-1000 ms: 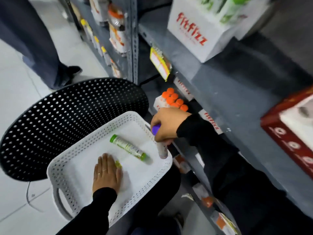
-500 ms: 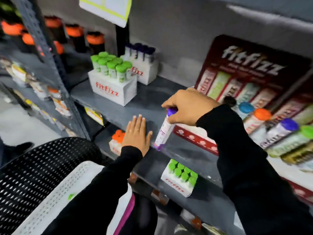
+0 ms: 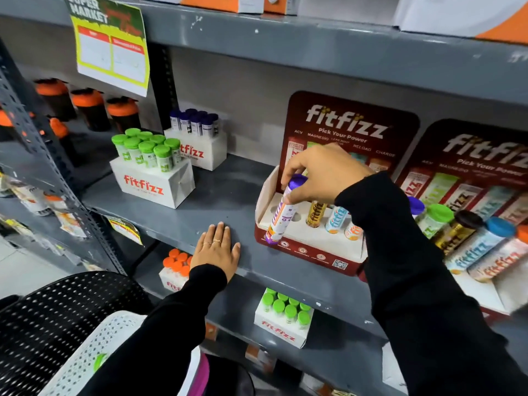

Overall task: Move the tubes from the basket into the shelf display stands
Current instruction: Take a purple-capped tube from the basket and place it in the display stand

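My right hand (image 3: 323, 174) grips a purple-capped tube (image 3: 281, 214) by its top, tilted over the left end of a dark red fitfizz display stand (image 3: 311, 252) on the grey shelf. The stand holds three tubes (image 3: 333, 220) in its holes to the right of the purple one. My left hand (image 3: 217, 248) lies flat and empty on the shelf's front edge, left of the stand. The white perforated basket (image 3: 97, 352) shows at the bottom left, mostly hidden by my left sleeve, with a green tube end (image 3: 99, 362) visible in it.
A second fitfizz stand (image 3: 471, 230) full of tubes stands at the right. White boxes of green-capped (image 3: 148, 170) and purple-capped tubes (image 3: 197, 138) sit at the shelf's left. Lower shelves carry more boxes (image 3: 283, 318). A black perforated chair (image 3: 54, 324) supports the basket.
My view rose from the basket to the shelf. My right hand carried the purple tube up and rightwards to the stand. My left hand left the basket and settled on the shelf edge.
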Motion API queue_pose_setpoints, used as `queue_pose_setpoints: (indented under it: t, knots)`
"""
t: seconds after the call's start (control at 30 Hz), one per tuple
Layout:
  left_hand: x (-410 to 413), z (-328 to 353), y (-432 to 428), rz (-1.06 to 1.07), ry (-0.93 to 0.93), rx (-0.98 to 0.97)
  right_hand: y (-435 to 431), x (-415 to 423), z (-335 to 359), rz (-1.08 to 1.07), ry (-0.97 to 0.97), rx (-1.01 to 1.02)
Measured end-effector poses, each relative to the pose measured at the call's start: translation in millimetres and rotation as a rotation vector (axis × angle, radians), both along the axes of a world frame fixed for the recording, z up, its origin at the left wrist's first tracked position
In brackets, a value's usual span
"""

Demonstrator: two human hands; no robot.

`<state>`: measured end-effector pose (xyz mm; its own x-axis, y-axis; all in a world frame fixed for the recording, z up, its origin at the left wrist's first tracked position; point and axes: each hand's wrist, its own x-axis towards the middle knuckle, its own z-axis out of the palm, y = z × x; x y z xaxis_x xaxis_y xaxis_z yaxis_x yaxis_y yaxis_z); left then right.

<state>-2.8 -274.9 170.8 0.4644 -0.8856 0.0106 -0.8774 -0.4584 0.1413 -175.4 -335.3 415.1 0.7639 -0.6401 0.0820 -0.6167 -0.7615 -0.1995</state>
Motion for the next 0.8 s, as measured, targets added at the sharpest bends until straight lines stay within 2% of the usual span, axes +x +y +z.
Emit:
queue_pose_setpoints:
  t: [0.2, 0.43, 0.8]
  knots:
    - [-1.1, 0.1, -0.7, 0.003, -0.002, 0.008, -16.7, -3.6, -4.2, -0.09, -0.157, 0.001]
    - [-1.6, 2.5, 0.7, 0.004, -0.003, 0.029, -18.7, -4.5, -5.8, -0.106, -0.127, -0.086]
    - [-3.5, 5.9, 1.7, 0.009, -0.004, 0.054, -27.3, 8.3, -16.3, -0.23, -0.231, -0.004]
